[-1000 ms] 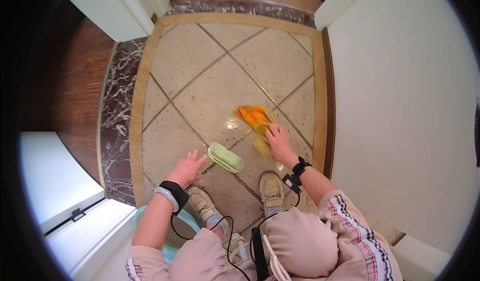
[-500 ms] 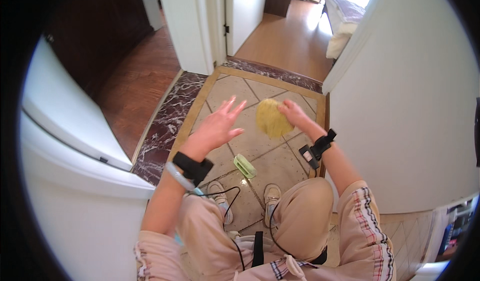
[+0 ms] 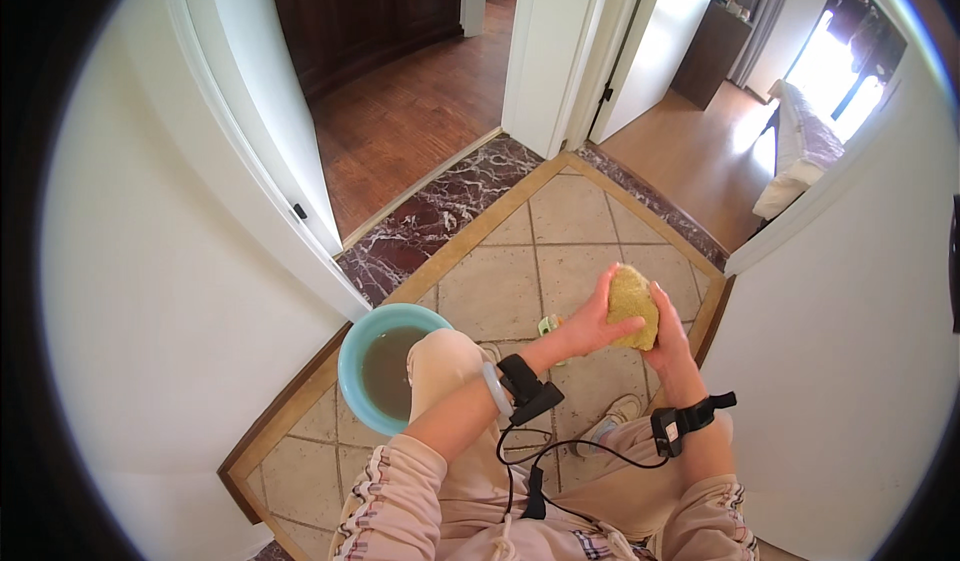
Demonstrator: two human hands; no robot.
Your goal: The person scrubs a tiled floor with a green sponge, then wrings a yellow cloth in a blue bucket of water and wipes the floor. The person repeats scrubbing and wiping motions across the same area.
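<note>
cloth, yellow, is being gripped between left hand and right hand, both half-curled (a blue basin is standing beside the left knee).

"Where's this view taken from?"
"The person's head: it's the left of two fisheye cameras worn side by side."
"Facing which way?"
"Down and forward, into the blue basin from above, then past it to the reddish wooden floor."
"How near?"
"The left hand and right hand, both right of the basin, are close; the bed, beyond and right of the basin, is far off."
"And the bowed white door beyond the basin?"
"Fisheye bending."
</note>
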